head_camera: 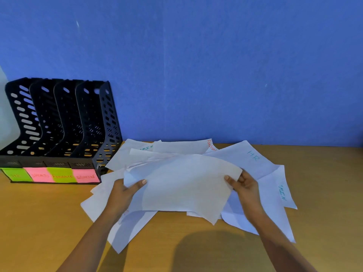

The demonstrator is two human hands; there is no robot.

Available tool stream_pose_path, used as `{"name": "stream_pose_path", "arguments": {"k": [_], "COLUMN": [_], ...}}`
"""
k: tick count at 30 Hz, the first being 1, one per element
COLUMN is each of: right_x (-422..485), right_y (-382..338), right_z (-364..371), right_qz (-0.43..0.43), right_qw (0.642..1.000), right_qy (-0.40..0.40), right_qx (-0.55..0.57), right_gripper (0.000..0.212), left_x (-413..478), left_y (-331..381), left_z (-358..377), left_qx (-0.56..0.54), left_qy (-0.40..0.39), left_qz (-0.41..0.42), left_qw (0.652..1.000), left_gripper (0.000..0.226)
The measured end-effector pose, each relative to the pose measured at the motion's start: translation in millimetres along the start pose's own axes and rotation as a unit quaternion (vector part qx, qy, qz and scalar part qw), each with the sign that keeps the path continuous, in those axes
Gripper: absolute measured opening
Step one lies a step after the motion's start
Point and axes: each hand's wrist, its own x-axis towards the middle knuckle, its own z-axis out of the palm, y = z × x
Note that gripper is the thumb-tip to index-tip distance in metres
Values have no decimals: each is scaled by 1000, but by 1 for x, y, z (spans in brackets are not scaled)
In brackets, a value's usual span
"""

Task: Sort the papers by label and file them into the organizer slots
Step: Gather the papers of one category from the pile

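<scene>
**Both hands pinch one sheet above the pile**

The left hand (pixel 125 191) grips the left edge of a white sheet (pixel 182 185). Its thumb (pixel 140 183) lies flat on top and its fingers are hidden beneath the paper. The right hand (pixel 245 185) pinches the sheet's right edge, with the thumb on top and the fingers (pixel 242 180) curled close under it. The sheet hangs between the two hands, bowed upward in the middle with its unmarked side up, so its label cannot be read.

Below it a loose pile (pixel 271 209) of white papers spreads over the bench (pixel 49 222), from the far edge toward the near side. On the far right of the pile lies a paper marked HR (pixel 253 156) in teal. Another with teal letters ending in MIN (pixel 282 193) lies at the pile's right edge. Red letters FIN (pixel 210 145) show at the far edge, by the blue wall (pixel 196 65).

The black organizer (pixel 59 122) stands at the far left of the bench against the wall, just beside the pile. It has four slots. Four notes (pixel 62 176) run along its front: green HR, a pink one too blurred to read, green FINANCE and pink ADMIN.
</scene>
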Motion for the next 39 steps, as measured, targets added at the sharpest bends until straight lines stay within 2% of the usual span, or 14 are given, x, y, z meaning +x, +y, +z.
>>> {"name": "stream_pose_path", "arguments": {"k": [2,4,7,10,14,17,19,21,23,26,29,31,35,39], "right_x": [11,17,21,21,21,22,21,20,18,16,10,6,0,-13], "right_y": [-14,-26,-34,-35,-35,-35,-34,-29,-22,-8,5,13,15,14], "right_z": [-6,-6,3,13,17,16,15,16,20,31,50,63,84,122], "right_qz": [-36,-79,-140,-134,-115,-83,-54,-19,17,70,109,136,184,203], "right_qw": [998,987,926,902,911,932,951,968,981,988,988,986,981,968], "right_qy": [-34,-75,-114,-111,-98,-79,-64,-46,-24,14,27,20,-43,-132], "right_qx": [-28,-121,-333,-396,-385,-343,-298,-245,-192,-136,-105,-90,-48,-66], "right_gripper": [33,34,30,26,24,24,24,21,15,12,10,12,9,23], "left_x": [2,5,5,6,10,16,15,12,7,-3,-5,-3,2,0], "left_y": [17,31,48,58,54,37,25,10,-3,-14,-21,-17,-2,-9], "left_z": [-2,-3,-2,0,-2,-6,-5,0,6,14,15,10,-22,-79], "left_qx": [26,56,110,155,136,108,73,11,-31,-106,-124,-130,-99,-58], "left_qy": [0,-9,-34,-64,-56,21,93,125,107,4,-71,-56,-33,-19], "left_qz": [11,26,41,45,61,112,86,25,-36,-137,-134,-105,-100,-97], "left_qw": [1000,998,993,985,987,988,989,992,993,985,981,984,989,993], "left_gripper": [8,8,10,16,16,41,58,64,61,52,39,29,36,36]}}
